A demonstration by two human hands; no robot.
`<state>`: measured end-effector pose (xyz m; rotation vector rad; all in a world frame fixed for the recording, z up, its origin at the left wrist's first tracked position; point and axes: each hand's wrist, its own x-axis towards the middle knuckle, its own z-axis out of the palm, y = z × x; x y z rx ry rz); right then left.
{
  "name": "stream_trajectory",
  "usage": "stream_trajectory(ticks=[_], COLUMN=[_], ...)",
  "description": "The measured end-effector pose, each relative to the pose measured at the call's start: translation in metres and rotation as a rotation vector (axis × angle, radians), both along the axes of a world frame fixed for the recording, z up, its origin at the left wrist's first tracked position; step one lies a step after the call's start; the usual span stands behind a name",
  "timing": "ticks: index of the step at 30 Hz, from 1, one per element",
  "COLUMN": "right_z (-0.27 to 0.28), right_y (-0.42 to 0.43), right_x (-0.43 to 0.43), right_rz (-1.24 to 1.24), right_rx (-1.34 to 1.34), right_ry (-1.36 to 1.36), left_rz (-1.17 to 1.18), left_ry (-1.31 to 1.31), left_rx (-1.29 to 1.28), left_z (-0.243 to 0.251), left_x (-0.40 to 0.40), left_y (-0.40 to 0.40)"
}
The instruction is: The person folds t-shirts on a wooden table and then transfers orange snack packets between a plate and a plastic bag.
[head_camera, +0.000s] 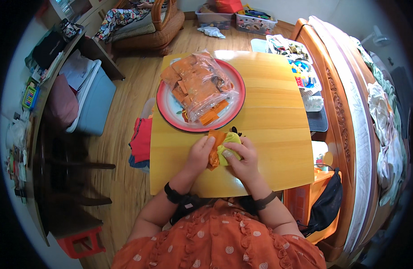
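Over the near part of a yellow wooden table (270,134), my left hand (200,150) pinches an orange packet (216,141) between thumb and fingers. A crumpled yellow-green cloth (231,138) is gripped in my right hand (242,155), close against the packet's right side. Black cord or toggle pieces (236,130) show just beyond the cloth; whether they belong to it I cannot tell. Farther off, a red-rimmed enamel tray (240,97) carries a clear plastic bag (201,84) full of similar orange pieces. A few loose orange pieces (210,117) lie by the bag's near end.
Red clothing (141,139) sits in a bin at the table's left. Baskets of toy blocks (305,75) and an orange storage unit (299,201) stand between table and bed (334,111). A seated person's patterned trouser leg (117,20) shows at the far left, on a rattan chair (159,30).
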<state>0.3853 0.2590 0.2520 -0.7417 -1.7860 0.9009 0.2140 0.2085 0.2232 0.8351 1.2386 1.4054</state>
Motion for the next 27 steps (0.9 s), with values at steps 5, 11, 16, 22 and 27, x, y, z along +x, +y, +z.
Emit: stream_trajectory(ticks=[5,11,16,22,27], right_z=[0.003,0.004,-0.003,0.002,0.003], right_y=[0.0,0.0,0.004,0.006,0.006], right_x=[0.003,0.001,0.005,0.004,0.003], right_rz=[0.131,0.014,-0.121,-0.183,-0.09], right_rx=[0.121,0.145,0.052,0.063,0.176], right_ry=[-0.048,-0.092,-0.09,-0.026,-0.129], left_rz=[0.178,-0.027,-0.282,-0.119,-0.309], left_ry=[-0.05,0.169,0.295,-0.06,0.313], left_rx=[0.093,0.006,0.004,0.018,0.073], left_z=[0.009,0.008,0.018,0.009,0.014], left_x=[0.016,0.0,0.008,0.011,0.002], left_y=[0.006,-0.012,-0.014,-0.008,-0.012])
